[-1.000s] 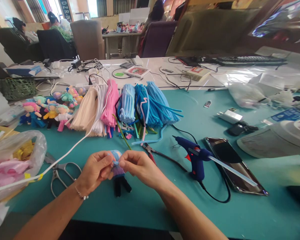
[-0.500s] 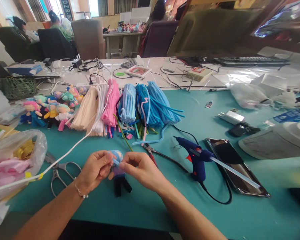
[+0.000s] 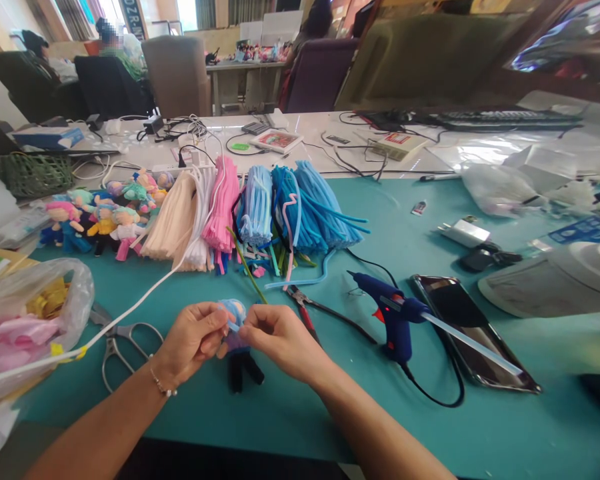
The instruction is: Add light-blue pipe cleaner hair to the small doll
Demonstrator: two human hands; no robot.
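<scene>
Between my two hands is a small pipe-cleaner doll with light-blue hair, a lavender top and black legs hanging down. My left hand is closed, thumb and forefinger pinching at the left of the doll's blue hair. My right hand pinches a light-blue pipe cleaner in front of the doll's head, its fingers curled. The fingers partly cover the head. Just beyond my right hand lie red-handled pliers. Silver scissors rest left of my left hand.
Pipe-cleaner bundles and finished dolls stand behind my hands. To the right are a blue glue gun and a phone. A white cable crosses the left side near a plastic bag. People sit farther back.
Almost nothing differs. Both hands keep their pinch on the doll and the light-blue pipe cleaner, with only a slight shift of the fingers.
</scene>
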